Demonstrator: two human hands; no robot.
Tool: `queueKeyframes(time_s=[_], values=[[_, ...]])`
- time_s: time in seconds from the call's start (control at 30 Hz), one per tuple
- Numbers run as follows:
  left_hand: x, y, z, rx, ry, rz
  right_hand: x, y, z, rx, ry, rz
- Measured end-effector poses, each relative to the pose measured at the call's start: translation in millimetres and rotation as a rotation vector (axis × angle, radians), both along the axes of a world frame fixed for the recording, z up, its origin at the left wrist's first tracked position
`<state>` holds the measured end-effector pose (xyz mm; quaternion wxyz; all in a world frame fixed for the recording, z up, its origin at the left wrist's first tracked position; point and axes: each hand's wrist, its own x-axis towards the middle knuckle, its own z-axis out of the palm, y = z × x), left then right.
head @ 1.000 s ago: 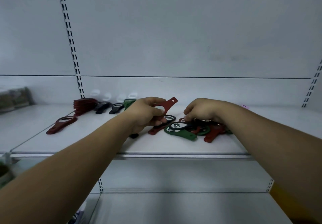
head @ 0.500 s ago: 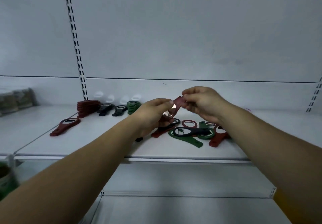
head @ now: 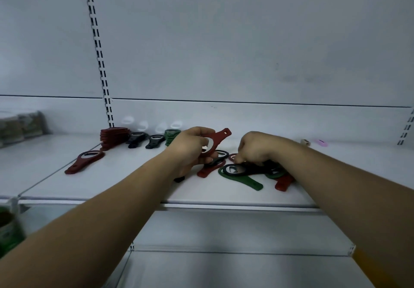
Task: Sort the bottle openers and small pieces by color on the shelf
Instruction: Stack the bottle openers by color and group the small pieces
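On white shelf (head: 134, 182), flat keyhole-shaped openers (head: 240, 174)

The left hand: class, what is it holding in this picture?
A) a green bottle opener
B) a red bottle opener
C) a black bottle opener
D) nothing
B: the left hand grips a red bottle opener, whose handle sticks out up and to the right of the fingers.

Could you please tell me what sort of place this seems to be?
Probably a shop or stockroom: white shelves on slotted wall rails, with a stack of identical red bottle openers and more in green and black.
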<state>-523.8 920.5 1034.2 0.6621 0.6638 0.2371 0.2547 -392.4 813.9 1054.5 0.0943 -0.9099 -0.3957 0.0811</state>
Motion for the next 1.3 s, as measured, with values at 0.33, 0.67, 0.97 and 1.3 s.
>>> queueKeyframes(time_s=[0.33,0.67,0.97,1.3], values=[[1.6,3.1,0.2,-0.043,0.012,0.097,5.0,0.1,-12.7,0.826,0.100,0.095],[-1.1,2.4,0.4,-0.071,0.002,-0.044,-7.5,8.0,-15.5,0.667,0.079,0.402],[-5.8,18.6,1.8,-0.109,-0.019,0.239,-8.9,4.9,-18.0,0.090,0.005,0.312],[-1.1,20.4,-1.7,-0.053,-0.063,0.233,-17.8,5.0,-7.4,0.007,-0.050,0.411]])
